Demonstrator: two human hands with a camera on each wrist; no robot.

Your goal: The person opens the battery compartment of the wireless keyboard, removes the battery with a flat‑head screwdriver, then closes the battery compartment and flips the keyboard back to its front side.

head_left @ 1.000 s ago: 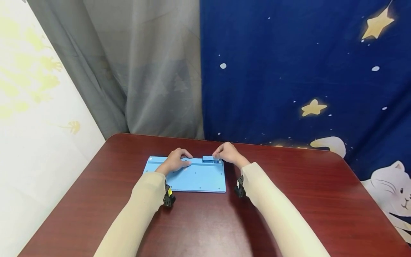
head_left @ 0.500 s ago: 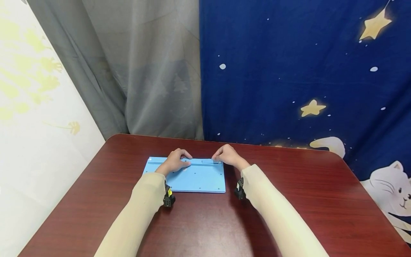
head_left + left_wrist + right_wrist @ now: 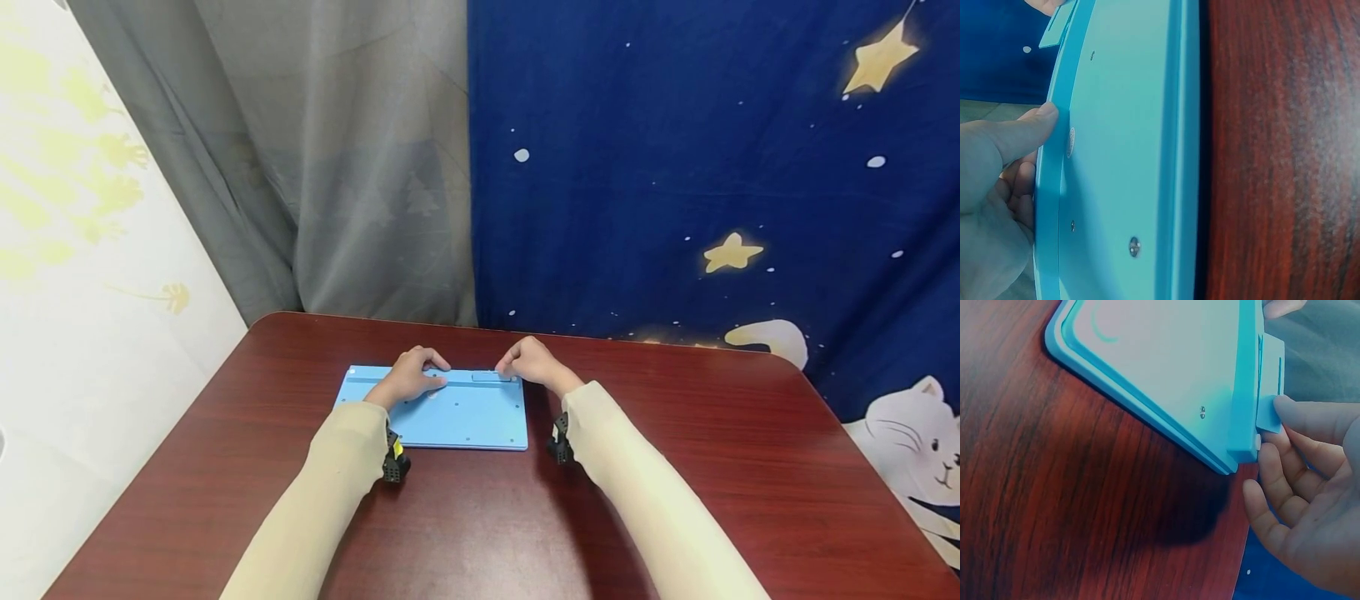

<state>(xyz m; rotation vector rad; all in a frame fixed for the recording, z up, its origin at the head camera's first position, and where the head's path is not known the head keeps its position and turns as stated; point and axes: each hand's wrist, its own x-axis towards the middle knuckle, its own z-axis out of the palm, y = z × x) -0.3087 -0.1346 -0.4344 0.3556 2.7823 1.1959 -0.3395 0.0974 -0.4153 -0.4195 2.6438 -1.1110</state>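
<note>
A light blue keyboard (image 3: 461,421) lies underside up on the table, its screws and the raised ridge along its far edge showing. My left hand (image 3: 408,377) grips that far edge; in the left wrist view the thumb (image 3: 1038,125) lies on the ridge and the other fingers curl behind it. At the ridge's right end is a small blue battery cover (image 3: 1269,387). My right hand (image 3: 531,362) pinches the cover's outer end, thumb (image 3: 1310,419) on its face and fingers around the keyboard's corner. From the right wrist, the cover stands slightly out from the ridge.
The dark red wooden table (image 3: 720,467) reaches out on both sides of the keyboard. Behind it hang a grey curtain (image 3: 382,167) and a blue starry curtain (image 3: 600,208). A pale patterned curtain (image 3: 90,333) borders the left side.
The battery cover has come down from a raised position onto its compartment, which showed partly uncovered before. My right hand lowered slightly with it; my left hand stayed in place.
</note>
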